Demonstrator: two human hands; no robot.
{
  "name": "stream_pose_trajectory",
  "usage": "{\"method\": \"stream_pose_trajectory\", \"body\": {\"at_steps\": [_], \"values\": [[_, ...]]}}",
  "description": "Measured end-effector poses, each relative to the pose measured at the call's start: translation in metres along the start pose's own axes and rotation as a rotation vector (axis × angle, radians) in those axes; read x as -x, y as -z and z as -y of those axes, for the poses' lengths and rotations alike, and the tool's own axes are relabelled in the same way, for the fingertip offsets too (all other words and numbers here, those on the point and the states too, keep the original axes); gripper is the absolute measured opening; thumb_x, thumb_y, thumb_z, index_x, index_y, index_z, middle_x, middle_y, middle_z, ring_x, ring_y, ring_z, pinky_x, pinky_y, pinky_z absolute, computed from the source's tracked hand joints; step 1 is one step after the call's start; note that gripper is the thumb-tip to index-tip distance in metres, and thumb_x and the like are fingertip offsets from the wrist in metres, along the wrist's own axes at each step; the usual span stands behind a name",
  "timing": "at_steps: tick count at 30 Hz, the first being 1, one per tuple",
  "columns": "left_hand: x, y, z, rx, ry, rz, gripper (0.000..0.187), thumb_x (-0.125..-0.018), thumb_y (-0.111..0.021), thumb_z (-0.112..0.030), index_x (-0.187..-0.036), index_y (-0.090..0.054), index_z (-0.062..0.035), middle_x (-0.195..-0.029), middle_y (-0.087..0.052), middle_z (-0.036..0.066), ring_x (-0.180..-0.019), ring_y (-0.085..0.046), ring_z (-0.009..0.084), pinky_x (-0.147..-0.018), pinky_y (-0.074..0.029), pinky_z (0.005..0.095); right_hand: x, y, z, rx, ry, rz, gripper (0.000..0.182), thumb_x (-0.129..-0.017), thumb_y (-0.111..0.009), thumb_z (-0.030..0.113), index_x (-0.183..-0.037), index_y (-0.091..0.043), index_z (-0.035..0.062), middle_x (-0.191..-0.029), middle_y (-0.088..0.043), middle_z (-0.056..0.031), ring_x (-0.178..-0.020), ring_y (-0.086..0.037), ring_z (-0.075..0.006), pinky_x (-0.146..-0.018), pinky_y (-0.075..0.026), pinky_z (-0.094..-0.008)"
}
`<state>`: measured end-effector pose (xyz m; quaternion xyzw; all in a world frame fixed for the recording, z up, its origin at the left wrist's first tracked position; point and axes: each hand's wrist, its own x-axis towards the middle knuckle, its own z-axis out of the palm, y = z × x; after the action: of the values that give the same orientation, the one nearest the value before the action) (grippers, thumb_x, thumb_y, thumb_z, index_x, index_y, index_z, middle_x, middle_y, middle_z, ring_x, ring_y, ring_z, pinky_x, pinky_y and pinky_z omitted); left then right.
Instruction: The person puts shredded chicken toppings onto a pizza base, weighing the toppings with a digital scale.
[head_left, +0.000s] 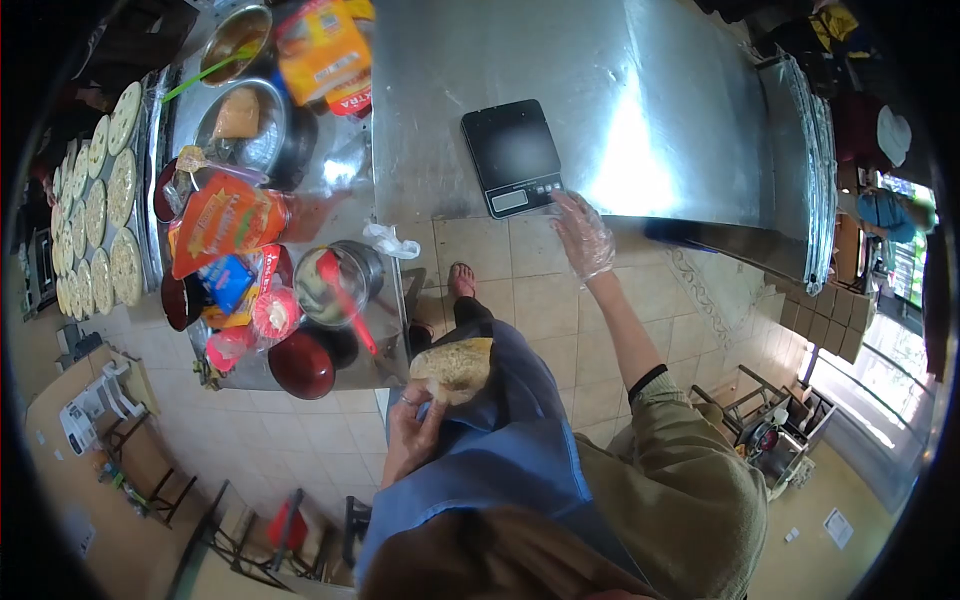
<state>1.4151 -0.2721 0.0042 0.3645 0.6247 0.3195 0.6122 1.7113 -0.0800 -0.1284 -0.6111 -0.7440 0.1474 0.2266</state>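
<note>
Low in front of my apron, my left hand (412, 430) is closed on the edge of a folded flatbread (452, 369). The bread is pale with brown speckles, and a yellowish strip shows at its upper right edge. My right hand (583, 240) wears a clear plastic glove and is stretched forward, fingers extended and holding nothing. Its fingertips are at the button corner of a black digital kitchen scale (512, 150), seemingly touching it. Nothing lies on the scale's plate, and its display is too small to read.
Left of the metal table (430, 60) stand a steel pot with a red spatula (343, 300), a dark red bowl (301, 364), food packets (228, 225) and a metal bowl (270, 125). Several flat dough rounds (124, 265) lie farther left. Stacked metal trays (805, 170) stand at right.
</note>
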Motion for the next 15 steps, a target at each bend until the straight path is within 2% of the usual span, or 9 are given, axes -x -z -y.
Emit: {"method": "stream_pose_trajectory", "body": {"at_steps": [2,7,10,15], "values": [[-0.001,-0.002,-0.001,0.008,-0.038,0.019,0.013,-0.091,-0.054,-0.012,-0.098,-0.051,-0.0007,-0.087,-0.058,0.003,-0.078,-0.050,0.0079,-0.073,-0.038,0.0213,-0.001,-0.005,0.002,0.055,0.020,-0.006,0.050,-0.080,-0.063,0.014,-0.126,-0.049,0.0280,-0.118,-0.053,-0.0140,-0.095,-0.057,-0.0307,-0.074,-0.050,-0.0412],[0.003,-0.004,0.003,0.033,-0.013,-0.009,0.014,-0.091,-0.054,-0.013,-0.097,-0.053,-0.0005,-0.086,-0.059,0.003,-0.077,-0.050,0.0074,-0.072,-0.038,0.0214,-0.004,-0.015,0.004,0.193,0.056,-0.022,0.056,-0.076,-0.066,0.014,-0.126,-0.047,0.0324,-0.114,-0.051,-0.0154,-0.084,-0.056,-0.0307,-0.068,-0.050,-0.0421],[0.005,-0.005,0.003,0.055,0.015,-0.014,0.014,-0.091,-0.054,-0.013,-0.097,-0.053,-0.0005,-0.086,-0.059,0.003,-0.077,-0.051,0.0074,-0.072,-0.038,0.0211,-0.004,-0.015,0.003,0.241,0.071,-0.012,0.058,-0.076,-0.065,0.013,-0.127,-0.046,0.0329,-0.114,-0.050,-0.0169,-0.084,-0.056,-0.0312,-0.067,-0.050,-0.0428],[0.008,-0.009,0.006,0.068,0.024,-0.033,0.015,-0.091,-0.055,-0.015,-0.097,-0.053,-0.0009,-0.086,-0.060,0.003,-0.078,-0.052,0.0081,-0.073,-0.038,0.0212,-0.002,-0.018,-0.002,0.324,0.061,0.053,0.060,-0.078,-0.062,0.012,-0.130,-0.043,0.0343,-0.118,-0.050,-0.0181,-0.092,-0.056,-0.0327,-0.071,-0.050,-0.0425]]}}
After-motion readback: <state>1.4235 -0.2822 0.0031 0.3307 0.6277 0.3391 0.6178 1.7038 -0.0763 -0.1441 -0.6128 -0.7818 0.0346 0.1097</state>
